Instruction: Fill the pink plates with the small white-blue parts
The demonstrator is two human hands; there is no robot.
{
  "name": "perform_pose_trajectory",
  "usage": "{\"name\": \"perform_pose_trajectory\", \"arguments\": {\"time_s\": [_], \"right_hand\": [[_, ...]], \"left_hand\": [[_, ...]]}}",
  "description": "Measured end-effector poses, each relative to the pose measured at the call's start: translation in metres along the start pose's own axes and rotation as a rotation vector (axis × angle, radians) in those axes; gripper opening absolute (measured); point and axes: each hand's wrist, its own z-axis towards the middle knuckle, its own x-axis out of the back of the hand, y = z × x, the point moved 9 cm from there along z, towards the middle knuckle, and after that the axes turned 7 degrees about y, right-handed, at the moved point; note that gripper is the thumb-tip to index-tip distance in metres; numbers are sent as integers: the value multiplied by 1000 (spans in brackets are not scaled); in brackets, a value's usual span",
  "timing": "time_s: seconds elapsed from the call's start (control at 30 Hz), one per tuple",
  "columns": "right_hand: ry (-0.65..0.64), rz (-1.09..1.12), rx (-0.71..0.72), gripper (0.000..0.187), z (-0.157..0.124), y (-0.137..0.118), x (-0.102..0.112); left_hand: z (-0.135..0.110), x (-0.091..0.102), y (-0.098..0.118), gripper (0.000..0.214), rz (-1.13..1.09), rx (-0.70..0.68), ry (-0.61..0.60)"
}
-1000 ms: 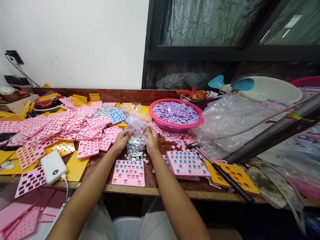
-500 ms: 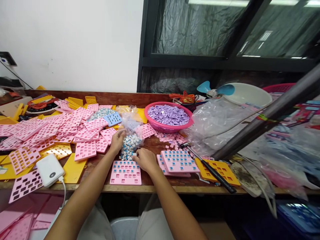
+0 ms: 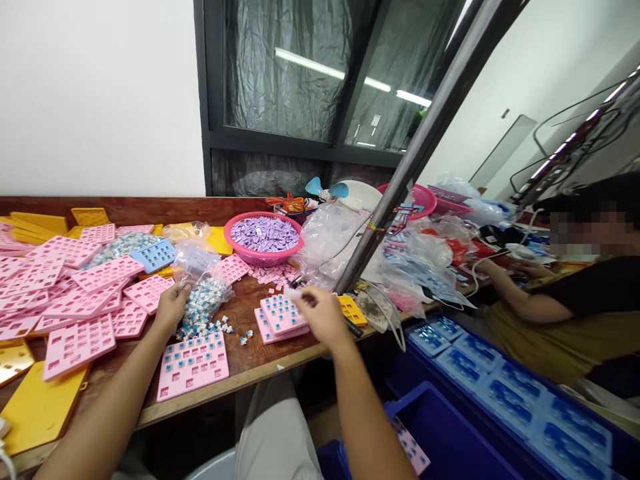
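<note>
My left hand is closed on the side of a clear plastic bag, whose mouth spills small white-and-blue key switches onto the table. Just in front lies a pink plate with square sockets; its upper rows hold switches, while several lower sockets are bare. My right hand hovers at the right edge of a stack of pink plates filled with blue-topped switches. Its fingertips are pinched around a small whitish translucent piece, too blurred to name. A few loose switches lie between the plate and the stack.
Pink plates are heaped on the left beside a yellow plate. A pink basket of purple pieces stands behind. A slanted metal pole rises at right. Blue bins sit below; a co-worker sits beyond.
The view has swung right, bringing the co-worker and blue bins in. My right hand has moved from the switches to the stacked plates. My left hand stays at the bag.
</note>
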Motion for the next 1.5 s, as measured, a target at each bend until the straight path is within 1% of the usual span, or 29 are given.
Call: {"name": "perform_pose_trajectory", "arguments": {"time_s": [0.07,0.1,0.17,0.2,0.23,0.27,0.33,0.37,0.43,0.47,0.5,0.53,0.57,0.63,0.67,0.7,0.73,0.8,0.83,0.9,0.97,1.03,1.07,1.13,1.2,1.23,1.3,1.4,1.5], "right_hand": [[70,-186,-126,28,19,54,37],[115,-278,-172,30,25,76,55],[255,-312,-235,38,27,106,86],[327,-283,-235,42,23,113,96],[360,-259,-232,44,17,116,99],[345,-217,-217,46,12,114,95],[224,-94,-158,45,1,100,71],[151,-21,-122,43,-5,90,56],[80,113,-64,40,-16,70,33],[99,155,-46,39,-20,66,28],[163,178,-40,39,-24,66,28],[273,185,-54,40,-28,73,34],[426,179,-88,41,-34,85,45],[777,179,-220,46,-56,124,73],[872,198,-290,48,-67,144,81],[924,202,-343,49,-76,162,88],[924,205,-381,49,-82,175,91],[846,214,-403,48,-88,187,92],[790,226,-398,48,-89,184,90],[677,257,-356,45,-90,163,80],[560,279,-257,38,-88,120,64],[406,304,-110,28,-86,63,40],[297,329,-16,23,-86,31,23],[-17,368,187,17,-89,-31,-23],[-316,365,332,14,-97,-74,-73],[-355,355,374,16,-96,-85,-91],[-328,347,426,21,-89,-93,-117],[-339,238,453,30,-76,-87,-153],[-350,112,459,36,-63,-80,-171]], "left_hand": [[-1,-2,1,58,-52,13,16],[-2,-5,5,59,-48,1,-6],[-3,-8,22,62,15,-78,-61],[-5,-5,35,65,69,-146,-63],[-8,2,51,68,131,-226,-35],[-12,11,68,70,194,-310,14],[-24,29,98,63,320,-432,95],[-31,30,108,51,374,-455,49],[-49,12,113,29,455,-444,-248],[-60,1,112,23,489,-447,-403],[-72,-9,111,20,522,-459,-529],[-81,-17,108,19,553,-475,-614],[-89,-23,105,20,580,-493,-671],[-97,-31,99,24,609,-506,-727],[-98,-34,96,26,614,-499,-741],[-99,-35,94,27,615,-489,-750],[-98,-35,92,27,619,-476,-747],[-95,-33,89,25,640,-456,-736],[-94,-31,88,24,649,-446,-730],[-94,-28,87,22,656,-420,-720],[-94,-24,84,22,662,-388,-701],[-94,-20,82,24,678,-371,-676],[-94,-19,81,26,689,-370,-664],[-94,-17,78,28,714,-366,-654],[-94,-14,75,27,734,-346,-639],[-94,-11,75,25,737,-334,-626],[-93,-3,76,24,722,-317,-591],[-94,12,77,26,689,-285,-553],[-94,25,76,27,682,-250,-517]]}}
